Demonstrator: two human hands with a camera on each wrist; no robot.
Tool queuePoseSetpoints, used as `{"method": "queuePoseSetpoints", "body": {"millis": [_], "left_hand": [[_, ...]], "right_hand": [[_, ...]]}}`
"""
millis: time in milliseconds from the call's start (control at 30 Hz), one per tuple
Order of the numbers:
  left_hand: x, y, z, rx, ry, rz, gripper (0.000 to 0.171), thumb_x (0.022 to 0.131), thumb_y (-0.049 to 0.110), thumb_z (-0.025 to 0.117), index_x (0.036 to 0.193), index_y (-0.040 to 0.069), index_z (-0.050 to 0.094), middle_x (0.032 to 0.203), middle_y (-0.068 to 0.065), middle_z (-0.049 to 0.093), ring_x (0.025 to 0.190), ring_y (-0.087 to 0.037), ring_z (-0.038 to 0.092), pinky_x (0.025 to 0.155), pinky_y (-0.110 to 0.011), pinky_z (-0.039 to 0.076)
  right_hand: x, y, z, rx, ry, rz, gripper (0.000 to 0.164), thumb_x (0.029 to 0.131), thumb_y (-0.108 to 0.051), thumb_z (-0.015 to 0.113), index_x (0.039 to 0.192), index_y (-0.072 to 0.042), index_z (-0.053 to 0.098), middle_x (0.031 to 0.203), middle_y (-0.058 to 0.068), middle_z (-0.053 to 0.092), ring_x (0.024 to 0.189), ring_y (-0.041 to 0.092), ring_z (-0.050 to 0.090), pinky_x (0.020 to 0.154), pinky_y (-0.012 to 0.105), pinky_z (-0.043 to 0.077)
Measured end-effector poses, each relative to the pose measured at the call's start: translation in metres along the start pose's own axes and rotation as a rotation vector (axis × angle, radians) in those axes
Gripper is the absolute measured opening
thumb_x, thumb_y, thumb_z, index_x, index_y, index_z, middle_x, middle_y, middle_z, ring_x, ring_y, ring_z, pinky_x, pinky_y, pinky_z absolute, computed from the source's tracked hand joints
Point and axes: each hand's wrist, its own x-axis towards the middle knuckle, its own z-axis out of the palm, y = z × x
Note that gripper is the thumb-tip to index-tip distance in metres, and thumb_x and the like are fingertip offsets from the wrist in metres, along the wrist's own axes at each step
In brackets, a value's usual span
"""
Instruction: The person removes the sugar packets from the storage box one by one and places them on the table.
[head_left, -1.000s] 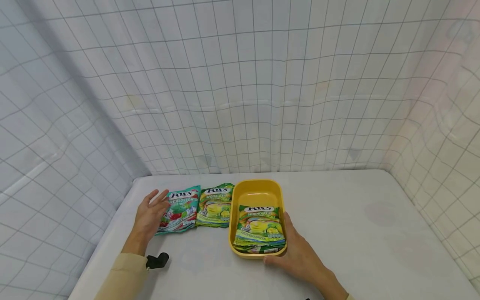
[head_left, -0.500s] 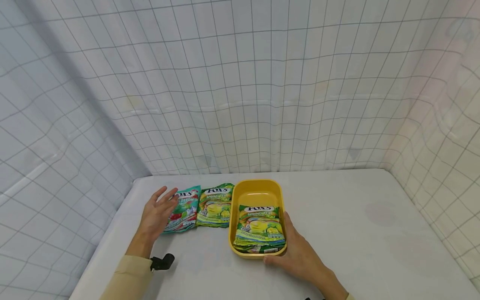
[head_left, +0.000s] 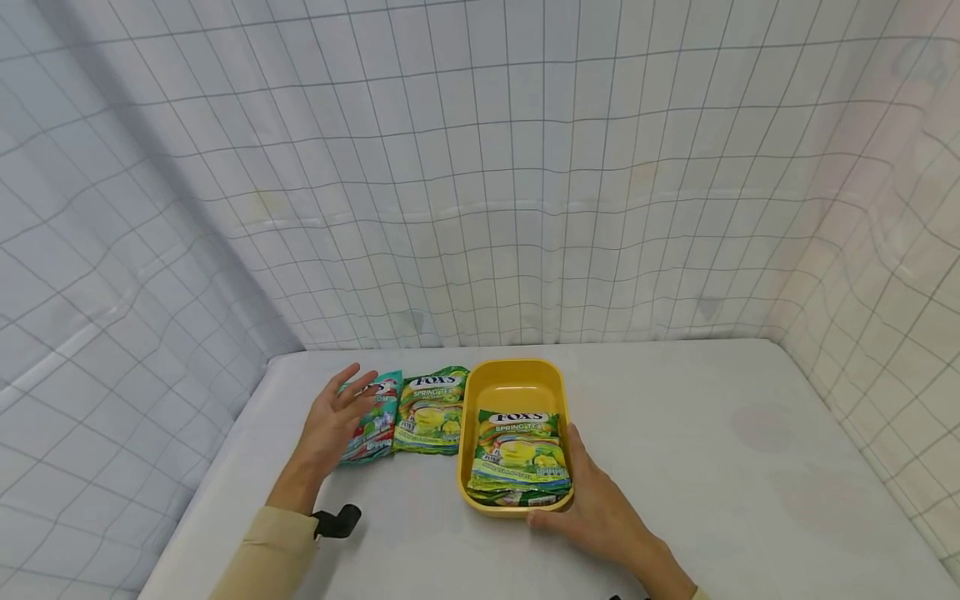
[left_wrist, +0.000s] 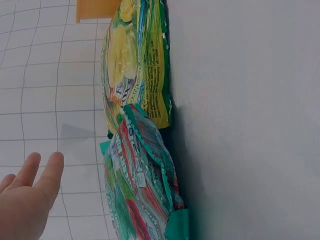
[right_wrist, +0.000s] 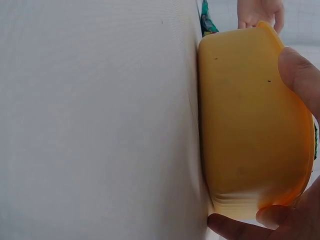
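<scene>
My left hand (head_left: 328, 429) is above the teal Fox's candy bag (head_left: 377, 427), fingers extended and holding nothing; it covers the bag's left part in the head view. The left wrist view shows this bag (left_wrist: 142, 175) lying plump on the table, its end meeting the green Spring Tea candy bag (head_left: 431, 414). My right hand (head_left: 603, 508) grips the near right corner of the yellow plastic tub (head_left: 517, 393), thumb on the near rim and fingers along the right side. Inside the tub lies another Spring Tea candy bag (head_left: 520, 454), over a further bag that shows only at its near edge.
A white cloth-covered table (head_left: 690, 467) carries everything. Checked white curtain (head_left: 525, 208) surrounds it at the back and both sides. A black wrist camera (head_left: 339, 522) juts from the left sleeve.
My left hand has moved right across the teal candy bag, from its left edge to further over it. The right hand, the tub and the bags have stayed in place.
</scene>
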Motion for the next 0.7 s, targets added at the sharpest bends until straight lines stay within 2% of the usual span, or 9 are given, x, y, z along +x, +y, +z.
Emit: {"method": "queuePoseSetpoints", "body": {"millis": [167,267,467,633,700], "left_hand": [[0.0,0.001,0.008,0.057,-0.034,-0.004,0.075,0.104,0.004,0.054,0.163,0.005,0.008,0.163,-0.025,0.024,0.147,-0.039,0.03,0.102,-0.02,0.044],[-0.001,0.002,0.012,0.069,-0.052,-0.006,0.075,0.104,0.003,0.054,0.163,0.006,0.008,0.162,-0.027,0.024,0.144,-0.034,0.038,0.101,-0.019,0.045],[-0.003,0.004,0.018,0.092,-0.059,-0.009,0.073,0.104,0.003,0.054,0.163,0.006,0.01,0.162,-0.026,0.026,0.141,-0.028,0.043,0.1,-0.02,0.046],[-0.003,0.006,0.026,0.097,-0.071,-0.005,0.074,0.104,0.008,0.056,0.163,0.008,0.012,0.162,-0.022,0.029,0.134,-0.015,0.049,0.1,-0.02,0.045],[-0.002,0.006,0.029,0.097,-0.08,-0.003,0.074,0.104,0.008,0.056,0.163,0.008,0.011,0.162,-0.021,0.029,0.138,-0.021,0.046,0.101,-0.021,0.045]], "right_hand": [[0.0,0.0,0.0,-0.005,0.003,-0.002,0.142,0.064,-0.074,0.083,0.165,-0.017,0.001,0.167,0.009,0.02,0.146,0.032,0.034,0.113,0.056,0.035],[0.0,0.001,0.001,-0.008,0.002,-0.004,0.142,0.064,-0.075,0.082,0.165,-0.017,0.001,0.168,0.009,0.02,0.146,0.032,0.034,0.113,0.056,0.035],[0.0,0.001,0.001,-0.009,-0.003,-0.006,0.143,0.064,-0.076,0.081,0.165,-0.017,-0.001,0.168,0.009,0.018,0.147,0.032,0.033,0.114,0.055,0.034],[0.0,0.001,0.001,-0.016,0.0,-0.004,0.143,0.064,-0.077,0.081,0.165,-0.018,0.0,0.168,0.01,0.019,0.146,0.032,0.034,0.113,0.055,0.035],[0.0,0.001,0.0,-0.013,-0.001,-0.005,0.142,0.064,-0.077,0.081,0.165,-0.018,0.0,0.168,0.01,0.019,0.146,0.032,0.034,0.113,0.056,0.035]]}}
